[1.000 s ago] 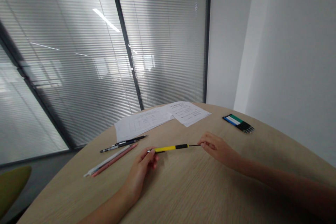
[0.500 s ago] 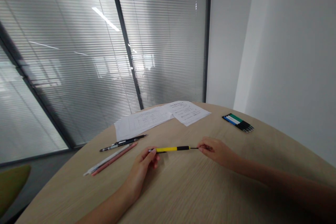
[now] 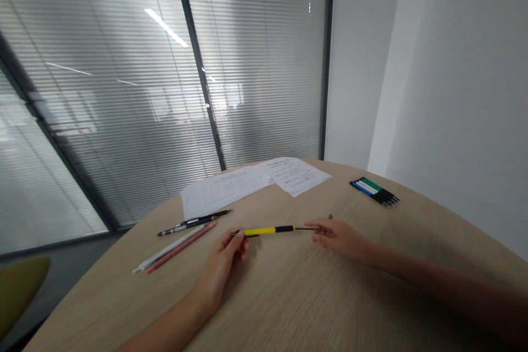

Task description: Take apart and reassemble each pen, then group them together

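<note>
A yellow pen (image 3: 262, 231) with a black grip lies level between my hands, just above the table. My left hand (image 3: 231, 247) is closed on its rear end, thumb on top. From the pen's front sticks a thin dark refill (image 3: 304, 228), whose far end reaches the fingers of my right hand (image 3: 336, 237). Those fingers are pinched round it, with the forefinger stretched along it. A small dark tip (image 3: 330, 216) shows just behind the right hand; what it belongs to is hidden.
On the wooden table (image 3: 289, 297), black pens (image 3: 196, 222), a white pen (image 3: 171, 247) and a pinkish pen (image 3: 181, 247) lie left. Printed papers (image 3: 226, 190) are at the back. Several pens with black grips (image 3: 373, 191) lie side by side at right.
My right hand has loosened its curled fingers and shifted slightly; more of the thin refill shows beyond the pen's front. A small dark tip now appears behind that hand. The left hand keeps its grip.
</note>
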Available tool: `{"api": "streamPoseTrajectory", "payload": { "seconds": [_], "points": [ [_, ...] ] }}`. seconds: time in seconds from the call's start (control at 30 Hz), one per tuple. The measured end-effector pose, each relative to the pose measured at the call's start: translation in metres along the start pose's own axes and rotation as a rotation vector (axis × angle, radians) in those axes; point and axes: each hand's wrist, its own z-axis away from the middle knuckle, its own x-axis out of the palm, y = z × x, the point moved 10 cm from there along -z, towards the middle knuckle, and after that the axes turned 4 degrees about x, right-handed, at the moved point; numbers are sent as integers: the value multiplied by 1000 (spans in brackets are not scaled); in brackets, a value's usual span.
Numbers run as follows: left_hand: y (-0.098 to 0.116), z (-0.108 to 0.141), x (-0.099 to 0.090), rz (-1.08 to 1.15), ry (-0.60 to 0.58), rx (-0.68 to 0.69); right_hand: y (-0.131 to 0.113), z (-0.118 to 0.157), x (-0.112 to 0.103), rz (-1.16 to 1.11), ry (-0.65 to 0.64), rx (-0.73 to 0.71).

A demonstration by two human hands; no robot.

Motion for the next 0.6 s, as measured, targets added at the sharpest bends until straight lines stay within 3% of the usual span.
{"api": "streamPoseTrajectory", "payload": {
  "seconds": [0.13, 0.4, 0.6],
  "points": [
    [-1, -1, 1, 7, -4, -5, 6, -1, 1, -17, -11, 48],
    [1, 3, 7, -27, -54, 1, -11, 4, -7, 201, 62, -26],
    [5, 2, 2, -49, -16, 29, -4, 3, -4, 117, 33, -18]
  ]
}}
